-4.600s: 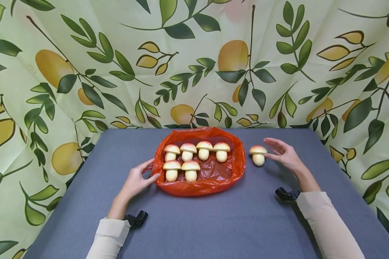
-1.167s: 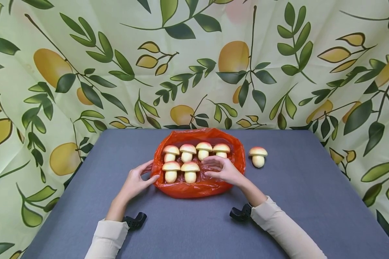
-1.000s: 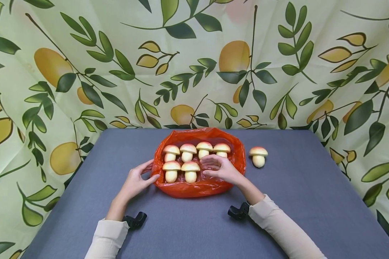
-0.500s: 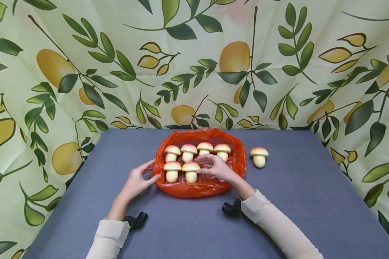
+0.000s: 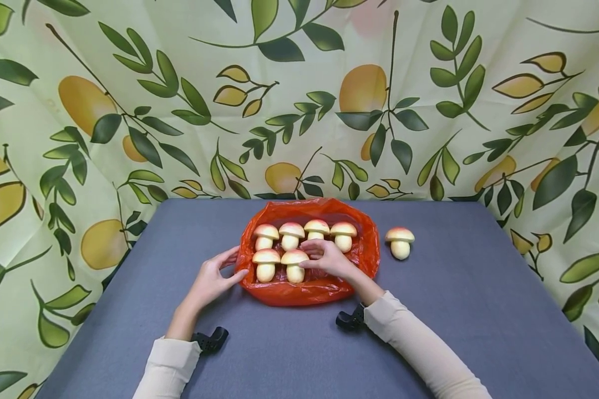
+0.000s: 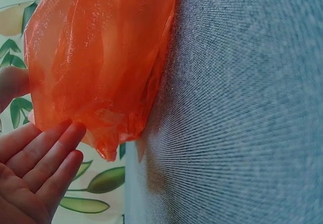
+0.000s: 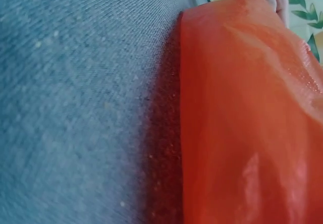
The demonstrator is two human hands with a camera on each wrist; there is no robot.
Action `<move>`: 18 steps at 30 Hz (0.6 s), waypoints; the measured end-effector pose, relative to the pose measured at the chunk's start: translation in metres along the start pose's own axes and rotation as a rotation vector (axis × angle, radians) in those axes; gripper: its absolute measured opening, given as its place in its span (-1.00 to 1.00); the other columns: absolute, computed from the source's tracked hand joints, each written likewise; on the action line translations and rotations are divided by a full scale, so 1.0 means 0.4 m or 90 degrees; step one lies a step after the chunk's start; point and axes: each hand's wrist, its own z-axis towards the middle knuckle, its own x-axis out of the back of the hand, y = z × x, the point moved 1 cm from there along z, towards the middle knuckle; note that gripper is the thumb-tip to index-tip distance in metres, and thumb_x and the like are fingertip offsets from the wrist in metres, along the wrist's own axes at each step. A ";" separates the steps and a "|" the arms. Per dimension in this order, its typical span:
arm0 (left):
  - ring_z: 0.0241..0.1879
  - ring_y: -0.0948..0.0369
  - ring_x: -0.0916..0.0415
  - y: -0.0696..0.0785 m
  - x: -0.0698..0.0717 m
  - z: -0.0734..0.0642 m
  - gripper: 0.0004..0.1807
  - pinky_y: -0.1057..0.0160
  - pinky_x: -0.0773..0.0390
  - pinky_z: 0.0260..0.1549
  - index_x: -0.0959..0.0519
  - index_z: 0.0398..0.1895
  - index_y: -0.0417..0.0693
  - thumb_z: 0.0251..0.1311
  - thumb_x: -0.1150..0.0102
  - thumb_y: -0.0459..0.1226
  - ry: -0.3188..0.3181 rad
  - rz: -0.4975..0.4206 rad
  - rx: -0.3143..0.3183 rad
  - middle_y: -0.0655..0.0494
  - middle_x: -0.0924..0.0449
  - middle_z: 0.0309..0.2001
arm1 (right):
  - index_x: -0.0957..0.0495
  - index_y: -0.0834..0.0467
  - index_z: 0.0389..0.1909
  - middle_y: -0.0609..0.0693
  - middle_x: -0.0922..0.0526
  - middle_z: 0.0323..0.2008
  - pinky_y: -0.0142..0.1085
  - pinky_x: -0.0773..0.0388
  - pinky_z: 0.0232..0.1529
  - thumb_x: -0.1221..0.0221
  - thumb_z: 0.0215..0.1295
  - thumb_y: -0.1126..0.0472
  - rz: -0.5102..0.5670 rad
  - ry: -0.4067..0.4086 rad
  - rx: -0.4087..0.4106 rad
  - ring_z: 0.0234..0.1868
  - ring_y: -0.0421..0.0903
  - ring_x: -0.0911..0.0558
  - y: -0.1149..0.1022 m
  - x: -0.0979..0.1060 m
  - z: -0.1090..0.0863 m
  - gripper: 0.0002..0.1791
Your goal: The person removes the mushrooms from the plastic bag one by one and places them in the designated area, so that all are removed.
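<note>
A red plastic bag point(image 5: 299, 293) stands wide open on the table, holding several toy-like mushrooms with pale stems and reddish caps in two rows. At its left side my left hand point(image 5: 212, 281) touches the bag with spread, relaxed fingers; in the left wrist view those fingers point(image 6: 55, 148) lie extended against the red plastic. My right hand point(image 5: 329, 259) reaches over the front rim into the bag. Its thumb and fingertips are right at the right side of the front-row mushroom point(image 5: 295, 269), not wrapped round it. The right wrist view shows mostly the bag's outer wall point(image 7: 242, 113).
One more mushroom point(image 5: 400, 244) lies outside the bag, on the table to its right. A grey-blue cloth covers the table point(image 5: 279, 354). Behind it hangs a leaf-and-fruit patterned curtain point(image 5: 299, 111).
My right hand has gone from the mushroom outside the bag to inside the bag, then crept left to the front-row mushroom. My left hand has stayed at the bag's left side.
</note>
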 end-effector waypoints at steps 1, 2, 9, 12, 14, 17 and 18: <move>-0.03 -0.13 -0.65 0.000 0.000 0.000 -0.38 -0.07 -0.62 0.04 -0.45 0.20 -0.38 0.03 -0.39 -0.36 0.000 0.000 0.001 -0.28 -0.67 -0.04 | -0.42 0.48 0.14 0.41 -0.53 0.14 0.01 -0.55 0.26 -0.31 0.13 0.38 -0.001 0.001 -0.003 0.19 0.27 -0.55 0.002 -0.001 0.001 -0.45; -0.03 -0.13 -0.65 -0.001 -0.001 0.000 -0.38 -0.07 -0.62 0.04 -0.45 0.20 -0.38 0.03 -0.39 -0.36 0.000 0.001 0.002 -0.28 -0.67 -0.04 | -0.42 0.48 0.14 0.41 -0.54 0.14 0.01 -0.55 0.26 -0.31 0.13 0.37 -0.002 0.002 -0.007 0.19 0.27 -0.56 0.004 -0.002 0.003 -0.45; -0.03 -0.13 -0.64 0.000 -0.004 -0.001 -0.38 -0.08 -0.62 0.04 -0.44 0.19 -0.40 0.02 -0.38 -0.39 0.004 0.004 0.005 -0.29 -0.67 -0.05 | -0.43 0.45 0.14 0.41 -0.55 0.12 -0.03 -0.58 0.23 -0.32 0.13 0.35 -0.012 -0.008 -0.002 0.18 0.24 -0.57 0.022 -0.007 0.007 -0.45; -0.03 -0.12 -0.64 0.001 -0.005 -0.002 -0.37 -0.08 -0.62 0.04 -0.44 0.19 -0.41 0.01 -0.38 -0.39 0.002 0.000 0.007 -0.29 -0.67 -0.04 | -0.43 0.45 0.14 0.41 -0.55 0.12 -0.03 -0.58 0.23 -0.31 0.13 0.35 -0.010 -0.011 -0.001 0.17 0.24 -0.57 0.025 -0.008 0.008 -0.46; -0.03 -0.13 -0.64 0.001 -0.005 -0.002 -0.38 -0.08 -0.62 0.04 -0.44 0.19 -0.41 0.01 -0.38 -0.39 0.001 -0.001 0.008 -0.30 -0.66 -0.04 | -0.44 0.46 0.12 0.41 -0.55 0.11 -0.05 -0.60 0.21 -0.31 0.14 0.35 -0.011 -0.012 0.003 0.14 0.23 -0.59 0.026 -0.009 0.008 -0.47; -0.03 -0.13 -0.64 0.001 -0.005 -0.002 -0.38 -0.08 -0.62 0.05 -0.44 0.20 -0.40 0.03 -0.38 -0.38 -0.002 0.000 0.012 -0.29 -0.67 -0.04 | -0.46 0.45 0.11 0.40 -0.57 0.09 -0.07 -0.63 0.18 -0.30 0.14 0.35 -0.011 -0.013 0.001 0.11 0.20 -0.61 0.026 -0.010 0.008 -0.49; -0.02 -0.13 -0.63 0.000 -0.004 -0.002 -0.38 -0.08 -0.61 0.05 -0.44 0.20 -0.40 0.03 -0.38 -0.38 -0.002 -0.001 0.013 -0.29 -0.66 -0.03 | -0.46 0.45 0.11 0.40 -0.57 0.09 -0.08 -0.63 0.17 -0.30 0.14 0.36 -0.010 -0.013 -0.001 0.10 0.19 -0.62 0.026 -0.011 0.009 -0.49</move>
